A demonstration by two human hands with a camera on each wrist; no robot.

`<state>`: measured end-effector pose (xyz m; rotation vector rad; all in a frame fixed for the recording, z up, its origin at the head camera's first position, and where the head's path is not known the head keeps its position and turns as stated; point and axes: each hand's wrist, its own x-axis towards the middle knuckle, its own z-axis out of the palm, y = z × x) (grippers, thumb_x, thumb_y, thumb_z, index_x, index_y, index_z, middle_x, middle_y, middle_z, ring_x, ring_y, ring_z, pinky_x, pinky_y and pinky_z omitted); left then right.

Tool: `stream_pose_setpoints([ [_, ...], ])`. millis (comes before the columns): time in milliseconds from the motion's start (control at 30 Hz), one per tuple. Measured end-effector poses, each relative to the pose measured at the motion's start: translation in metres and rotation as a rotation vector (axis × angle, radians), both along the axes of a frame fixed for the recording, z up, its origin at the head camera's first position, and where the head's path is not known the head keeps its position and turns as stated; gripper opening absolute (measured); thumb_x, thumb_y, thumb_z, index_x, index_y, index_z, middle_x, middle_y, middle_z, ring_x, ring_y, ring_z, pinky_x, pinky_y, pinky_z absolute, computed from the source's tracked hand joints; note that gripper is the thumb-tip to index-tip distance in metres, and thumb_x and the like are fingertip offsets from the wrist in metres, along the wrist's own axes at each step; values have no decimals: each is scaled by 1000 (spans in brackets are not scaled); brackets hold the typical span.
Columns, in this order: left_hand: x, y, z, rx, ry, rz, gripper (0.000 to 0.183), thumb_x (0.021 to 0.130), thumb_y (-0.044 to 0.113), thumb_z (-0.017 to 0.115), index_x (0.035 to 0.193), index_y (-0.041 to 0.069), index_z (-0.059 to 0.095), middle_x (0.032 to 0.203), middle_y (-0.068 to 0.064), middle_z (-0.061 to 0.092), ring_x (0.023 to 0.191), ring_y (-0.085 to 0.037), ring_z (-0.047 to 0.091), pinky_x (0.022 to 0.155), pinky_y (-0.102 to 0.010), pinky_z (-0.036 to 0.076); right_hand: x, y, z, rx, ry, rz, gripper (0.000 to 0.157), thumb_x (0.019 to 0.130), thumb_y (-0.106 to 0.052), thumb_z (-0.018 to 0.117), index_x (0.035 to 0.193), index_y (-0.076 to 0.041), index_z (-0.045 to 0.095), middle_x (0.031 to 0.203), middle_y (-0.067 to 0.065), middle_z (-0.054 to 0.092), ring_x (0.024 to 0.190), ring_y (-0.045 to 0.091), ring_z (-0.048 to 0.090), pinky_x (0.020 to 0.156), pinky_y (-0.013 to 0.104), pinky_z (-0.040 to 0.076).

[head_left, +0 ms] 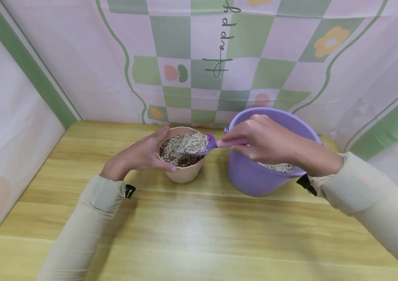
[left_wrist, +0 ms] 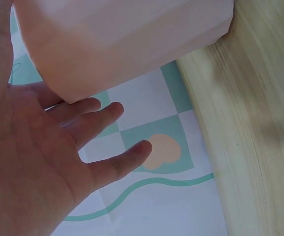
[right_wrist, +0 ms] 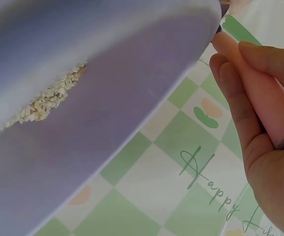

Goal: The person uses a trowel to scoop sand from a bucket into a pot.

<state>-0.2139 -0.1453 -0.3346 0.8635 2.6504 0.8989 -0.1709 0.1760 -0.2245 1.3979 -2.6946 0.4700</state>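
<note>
A peach flower pot [head_left: 185,175] stands on the wooden table, holding dark soil partly covered by pale granules [head_left: 171,144]. My left hand [head_left: 143,154] grips its rim, thumb on the near side; in the left wrist view other fingers [left_wrist: 112,164] stick out beside the pot wall. My right hand [head_left: 265,138] holds a small trowel by its pink handle [right_wrist: 257,88]. The trowel's purple blade [head_left: 212,145], heaped with pale granules [head_left: 195,143], is over the pot's right side. Beneath the right forearm stands a purple bucket [head_left: 255,179], with more granules [right_wrist: 48,101] inside.
The wooden tabletop [head_left: 185,234] stretches in front of the pot and bucket. A patterned cloth [head_left: 206,39] with green checks and the word "Happy" hangs close behind them. Pale cloth side walls [head_left: 20,128] enclose the table.
</note>
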Motion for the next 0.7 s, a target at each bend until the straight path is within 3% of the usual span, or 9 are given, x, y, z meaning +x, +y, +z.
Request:
stream_pose_setpoints([
  [133, 0, 0, 1, -10, -1, 3, 134, 67, 56, 87, 159, 2, 5, 164, -19, 7, 150, -33, 14, 121, -45, 16, -1, -2, 4, 25, -40, -13, 30, 86, 3, 68, 109, -13, 78, 98, -7, 76, 84, 4, 70, 69, 31, 55],
  [300, 0, -1, 1, -23, -8, 10, 135, 67, 57, 87, 159, 3, 5, 164, -18, 6, 150, -32, 13, 121, -46, 15, -4, -7, 6, 32, -44, -2, 27, 86, 3, 69, 105, -13, 79, 94, -7, 76, 73, 0, 65, 63, 28, 52],
  [700, -1, -1, -3, 11, -7, -8, 131, 70, 54, 87, 159, 2, 6, 165, -15, 8, 150, -30, 14, 121, -45, 16, -12, -16, 10, 97, -60, 33, 19, 85, 1, 72, 101, -6, 79, 92, 0, 77, 74, 4, 69, 61, 25, 54],
])
